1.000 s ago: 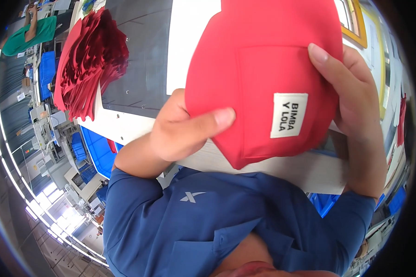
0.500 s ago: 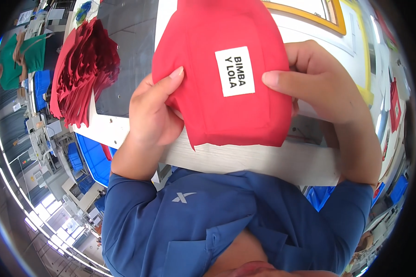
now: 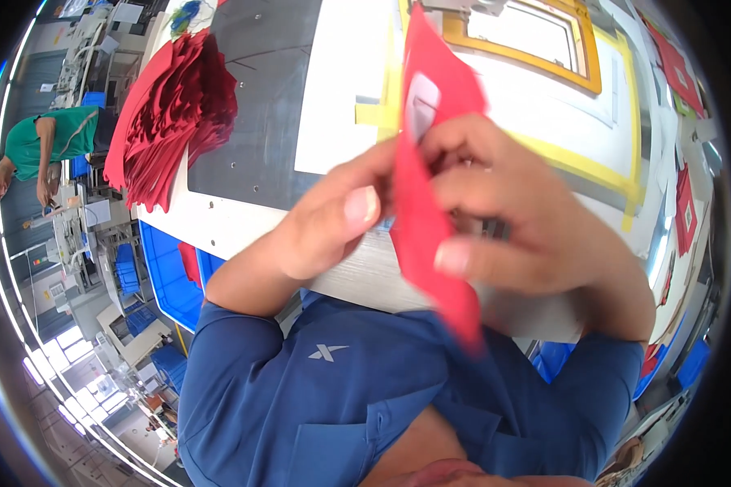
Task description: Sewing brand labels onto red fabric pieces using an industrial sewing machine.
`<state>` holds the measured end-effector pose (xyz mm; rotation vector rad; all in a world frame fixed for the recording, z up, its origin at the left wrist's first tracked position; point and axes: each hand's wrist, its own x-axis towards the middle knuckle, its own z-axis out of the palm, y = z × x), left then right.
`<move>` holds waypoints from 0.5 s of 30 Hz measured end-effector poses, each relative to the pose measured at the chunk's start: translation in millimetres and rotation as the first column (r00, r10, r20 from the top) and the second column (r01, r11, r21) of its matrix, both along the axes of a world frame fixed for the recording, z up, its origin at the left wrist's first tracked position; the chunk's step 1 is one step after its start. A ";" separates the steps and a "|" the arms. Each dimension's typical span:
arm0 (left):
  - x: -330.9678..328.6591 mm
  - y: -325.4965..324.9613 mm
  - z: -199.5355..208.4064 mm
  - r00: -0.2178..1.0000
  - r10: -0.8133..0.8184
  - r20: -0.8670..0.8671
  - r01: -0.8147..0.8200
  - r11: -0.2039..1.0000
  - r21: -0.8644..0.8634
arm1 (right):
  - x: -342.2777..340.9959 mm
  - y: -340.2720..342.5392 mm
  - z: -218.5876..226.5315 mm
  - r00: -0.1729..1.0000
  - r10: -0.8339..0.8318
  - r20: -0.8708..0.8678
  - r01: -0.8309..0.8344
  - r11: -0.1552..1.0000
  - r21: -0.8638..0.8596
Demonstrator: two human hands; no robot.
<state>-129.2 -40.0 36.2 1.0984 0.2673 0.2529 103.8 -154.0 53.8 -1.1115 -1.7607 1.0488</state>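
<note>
A red fabric piece (image 3: pixel 430 243) with a white printed label (image 3: pixel 421 105) is turned nearly edge-on in front of me, its lower end smeared by motion. My right hand (image 3: pixel 512 211) grips it from the right, thumb low on the cloth and fingers bent behind it. On the other side, my left hand (image 3: pixel 325 215) reaches up against the cloth. Its thumb stands apart from the fabric, and its fingertips are partly hidden at the cloth's edge.
A thick stack of red fabric pieces (image 3: pixel 175 122) lies at the table's left, beside a dark board (image 3: pixel 256 105). A yellow-framed screen (image 3: pixel 589 69) stands back right. A blue bin (image 3: pixel 166 272) sits below the table's left edge. A person in green (image 3: pixel 65 142) is at the far left.
The red fabric piece has swung from facing me flat, with its label in full view, to nearly edge-on. My left thumb has come off it, and both hands have moved closer together.
</note>
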 end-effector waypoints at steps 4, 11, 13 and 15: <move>-6.8 -4.4 34.0 0.945 0.133 -0.300 -0.223 0.932 -0.287 | -13.0 -5.0 -4.5 0.985 -0.004 0.170 -0.030 0.980 0.197; -27.3 16.3 -4.9 0.987 0.161 0.028 -0.105 0.759 -0.643 | -12.2 -4.3 0.1 0.945 -0.009 0.328 -0.072 0.970 0.233; -36.5 20.3 -8.9 0.986 0.161 0.033 -0.099 0.741 -0.664 | -13.0 -4.0 0.9 0.946 -0.017 0.323 -0.071 0.963 0.259; -40.6 20.5 -11.0 0.985 0.167 0.038 -0.095 0.721 -0.686 | -16.2 -4.2 -0.3 0.915 -0.060 0.399 -0.083 0.940 0.330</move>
